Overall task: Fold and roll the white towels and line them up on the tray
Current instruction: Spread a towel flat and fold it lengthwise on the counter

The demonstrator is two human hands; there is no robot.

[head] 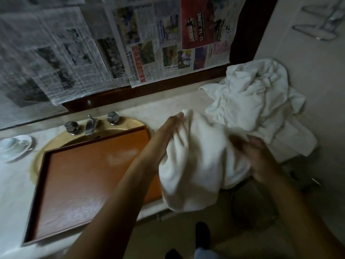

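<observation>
One white towel (196, 165) hangs lifted, bunched and unfolded, seemingly held by its top corner, with its lower end drooping past the counter edge beside the tray (84, 174) — a bare orange-brown wooden rectangle lying across the basin. More white towels (257, 101) lie crumpled in a heap at the back right, touching it.

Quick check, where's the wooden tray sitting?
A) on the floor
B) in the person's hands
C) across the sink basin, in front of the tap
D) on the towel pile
C: the tray lies across the yellow sink, just in front of the tap; the left hand and right hand are on a white towel to its right.
</observation>
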